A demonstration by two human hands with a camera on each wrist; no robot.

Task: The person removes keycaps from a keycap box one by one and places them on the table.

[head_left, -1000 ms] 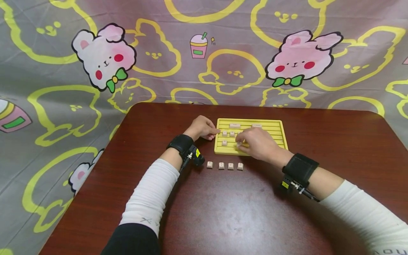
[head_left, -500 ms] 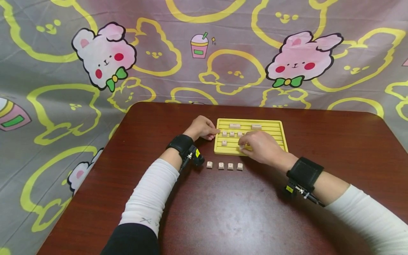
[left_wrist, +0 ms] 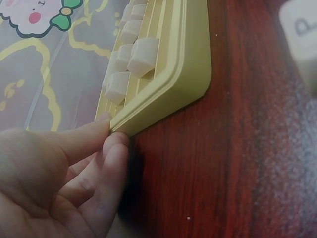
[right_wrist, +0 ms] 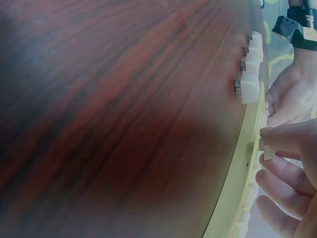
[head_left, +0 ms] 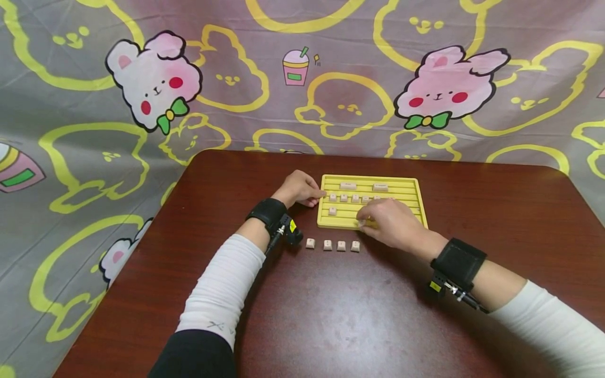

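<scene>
A shallow yellow tray with ridged rows lies on the table, bearing several cream keycaps. My left hand pinches the tray's left edge between thumb and fingers, as the left wrist view also shows. Over the tray's front part, my right hand pinches a single keycap between thumb and index finger. That keycap is mostly hidden by the fingers in the head view. To its left, one keycap sits alone in a lower row. The right hand covers part of the tray.
In front of the tray several loose keycaps stand in a line on the dark red-brown table. A keycap marked P shows close up in the left wrist view. A patterned cloth hangs behind the table.
My right hand has slid right and slightly nearer along the tray, keeping hold of the keycap and uncovering more keycaps in the middle row. The left hand has stayed at the tray's edge.
</scene>
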